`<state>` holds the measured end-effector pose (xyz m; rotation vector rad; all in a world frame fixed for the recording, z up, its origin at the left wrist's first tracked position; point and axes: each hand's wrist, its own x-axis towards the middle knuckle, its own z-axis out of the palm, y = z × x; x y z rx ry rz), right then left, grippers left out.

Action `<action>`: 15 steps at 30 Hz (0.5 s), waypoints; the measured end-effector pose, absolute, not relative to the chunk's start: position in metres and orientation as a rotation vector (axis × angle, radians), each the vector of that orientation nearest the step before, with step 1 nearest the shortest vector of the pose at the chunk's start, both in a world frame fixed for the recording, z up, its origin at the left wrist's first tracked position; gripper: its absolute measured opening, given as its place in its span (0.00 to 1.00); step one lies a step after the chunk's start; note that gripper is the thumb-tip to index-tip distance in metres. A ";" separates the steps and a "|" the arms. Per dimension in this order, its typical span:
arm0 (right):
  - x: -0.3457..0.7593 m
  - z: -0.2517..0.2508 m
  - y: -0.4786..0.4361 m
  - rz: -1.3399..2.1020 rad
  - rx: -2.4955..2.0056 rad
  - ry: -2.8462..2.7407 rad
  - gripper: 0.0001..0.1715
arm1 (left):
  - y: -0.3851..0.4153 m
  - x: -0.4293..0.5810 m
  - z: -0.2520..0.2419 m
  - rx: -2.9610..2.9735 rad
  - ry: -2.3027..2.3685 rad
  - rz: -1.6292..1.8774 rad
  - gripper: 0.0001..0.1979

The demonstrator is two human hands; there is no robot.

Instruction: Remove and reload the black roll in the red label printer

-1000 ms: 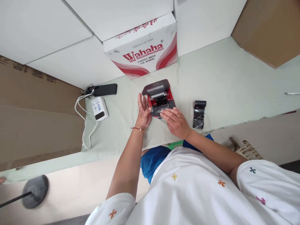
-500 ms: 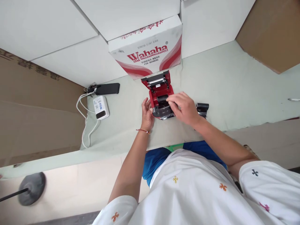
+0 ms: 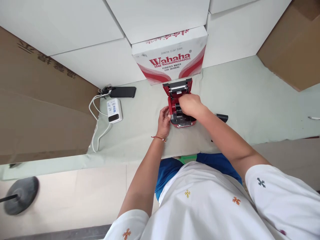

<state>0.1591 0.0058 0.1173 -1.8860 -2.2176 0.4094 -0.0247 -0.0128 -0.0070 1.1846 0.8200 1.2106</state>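
Note:
A small red and black printer (image 3: 171,104) stands on the cloth-covered table, its lid (image 3: 178,88) tipped back. Inside it lies a black ribbon roll (image 3: 178,108), and dark shiny film (image 3: 185,121) hangs over the front. My left hand (image 3: 164,123) grips the printer's left side, thumb on the grey front corner and fingers along the wall. From the right, my right hand (image 3: 191,104) reaches into the open body, curled at the right end of the roll; its fingertips are hidden. Partly behind my right forearm lies another black roll (image 3: 222,117).
Behind the printer stands a white and red Wahaha carton (image 3: 172,63) against white boxes. On the left are a black phone (image 3: 123,92), a white device (image 3: 115,110) with a white cable (image 3: 96,133), and a big brown carton (image 3: 47,110). Another brown carton (image 3: 295,50) is at the right.
My right hand has moved deeper into the printer, over the right part of the roll. My left hand stays on the printer's side. The whole view has shifted slightly.

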 end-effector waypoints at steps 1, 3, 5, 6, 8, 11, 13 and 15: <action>0.161 0.124 -0.001 0.407 -1.944 -2.198 0.12 | -0.013 -0.025 -0.007 1.177 0.811 1.209 0.35; 0.171 0.141 -0.020 0.405 -1.977 -2.147 0.14 | -0.013 -0.025 -0.007 1.165 0.799 1.204 0.34; 0.191 0.159 -0.045 0.487 -1.851 -2.072 0.17 | -0.014 -0.024 -0.008 1.165 0.794 1.201 0.34; 0.204 0.168 -0.058 0.607 -1.767 -2.006 0.17 | -0.014 -0.024 -0.008 1.165 0.789 1.200 0.34; 0.234 0.177 -0.084 0.929 -1.686 -1.807 0.21 | -0.014 -0.024 -0.009 1.158 0.769 1.188 0.33; 0.272 0.168 -0.112 1.225 -1.721 -1.575 0.27 | -0.014 -0.025 -0.008 1.151 0.737 1.174 0.33; 0.283 0.149 -0.120 1.304 -1.781 -1.541 0.26 | -0.013 -0.025 -0.008 1.164 0.738 1.182 0.32; 0.284 0.127 -0.123 1.280 -1.847 -1.577 0.22 | -0.013 -0.026 -0.008 1.182 0.744 1.191 0.32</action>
